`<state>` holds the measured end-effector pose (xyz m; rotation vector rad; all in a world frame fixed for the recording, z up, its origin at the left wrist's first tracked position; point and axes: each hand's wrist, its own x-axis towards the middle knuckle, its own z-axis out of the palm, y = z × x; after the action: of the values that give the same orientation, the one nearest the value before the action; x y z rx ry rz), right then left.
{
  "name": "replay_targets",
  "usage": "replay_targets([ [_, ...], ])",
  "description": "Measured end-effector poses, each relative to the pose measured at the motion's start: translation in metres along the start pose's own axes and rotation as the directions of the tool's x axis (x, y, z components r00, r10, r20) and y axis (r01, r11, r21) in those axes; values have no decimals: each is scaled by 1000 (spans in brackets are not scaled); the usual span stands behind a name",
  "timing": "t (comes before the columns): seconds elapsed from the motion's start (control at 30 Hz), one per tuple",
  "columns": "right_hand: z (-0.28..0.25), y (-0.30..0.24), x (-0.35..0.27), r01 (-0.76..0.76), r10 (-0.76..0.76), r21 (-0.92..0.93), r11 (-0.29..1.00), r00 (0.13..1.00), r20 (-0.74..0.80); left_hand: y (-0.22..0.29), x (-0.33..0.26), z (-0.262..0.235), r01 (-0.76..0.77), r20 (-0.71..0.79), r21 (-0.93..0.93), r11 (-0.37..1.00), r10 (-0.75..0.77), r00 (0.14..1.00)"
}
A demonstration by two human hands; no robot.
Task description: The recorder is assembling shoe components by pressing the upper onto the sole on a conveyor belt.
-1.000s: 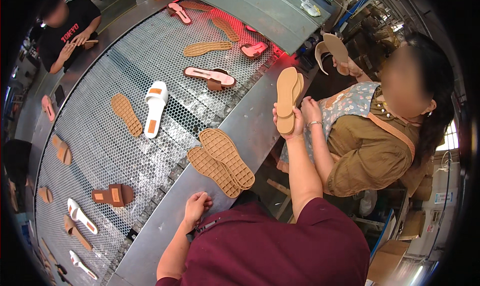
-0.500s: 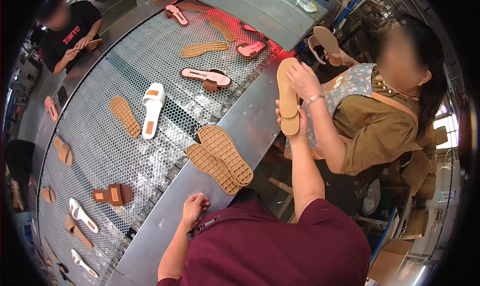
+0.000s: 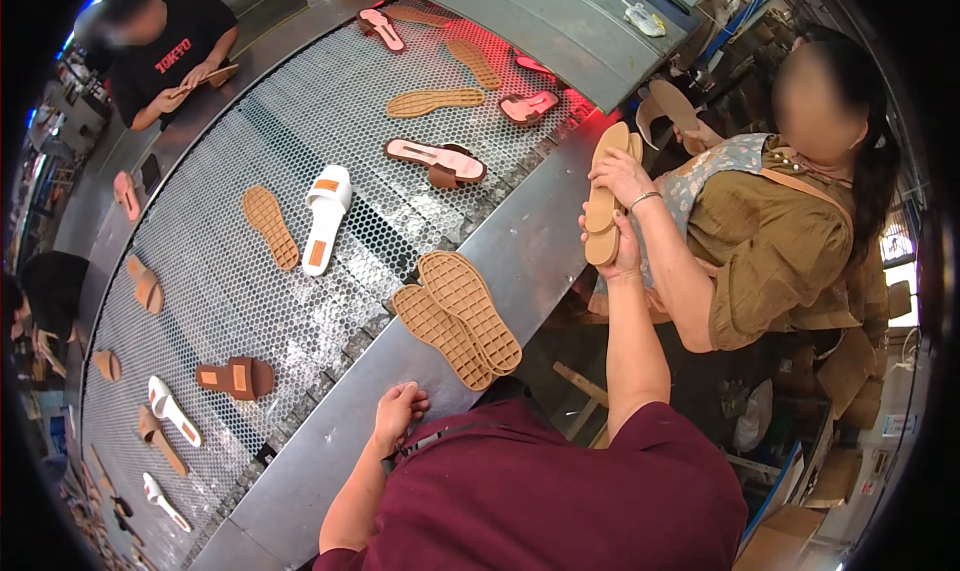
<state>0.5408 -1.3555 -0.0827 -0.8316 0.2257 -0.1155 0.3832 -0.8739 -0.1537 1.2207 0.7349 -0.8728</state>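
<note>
Right hand [image 3: 626, 252] at 2 o'clock, its grip pinching smooth soles [image 3: 601, 211]; a co-worker's hand [image 3: 623, 179] has come onto them (two people now share the hold); left hand [image 3: 401, 413] at 7 o'clock by the tabletop [image 3: 335, 436], curled, whether pressed together unclear

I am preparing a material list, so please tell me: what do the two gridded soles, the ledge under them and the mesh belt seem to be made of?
Gridded soles: probably rubber or foam, matt tan; the moulded-looking treads suggest it.
Ledge: likely bare sheet metal, dull shine; grey with soft reflections.
Mesh belt: perhaps metal, grey and glinting; a coating stays possible.
</note>
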Motion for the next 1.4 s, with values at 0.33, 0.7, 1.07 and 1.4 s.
replay_targets([
  [0.33,4,22,-4,-159,-89,-501,851,896,-435,12,1,8,-37,-80,-38,999,33,996],
  [0.7,-2,98,-66,-296,-265,-816,496,843,-467,66,34,74,-151,-51,-98,984,147,988],
  [1.07,61,137,-23,-316,452,-881,351,882,-137,70,74,98,-140,-98,-117,983,129,987],
  [1.4,86,131,-23,-380,566,-824,419,820,-90,62,91,153,-165,-166,-112,980,145,975],
])
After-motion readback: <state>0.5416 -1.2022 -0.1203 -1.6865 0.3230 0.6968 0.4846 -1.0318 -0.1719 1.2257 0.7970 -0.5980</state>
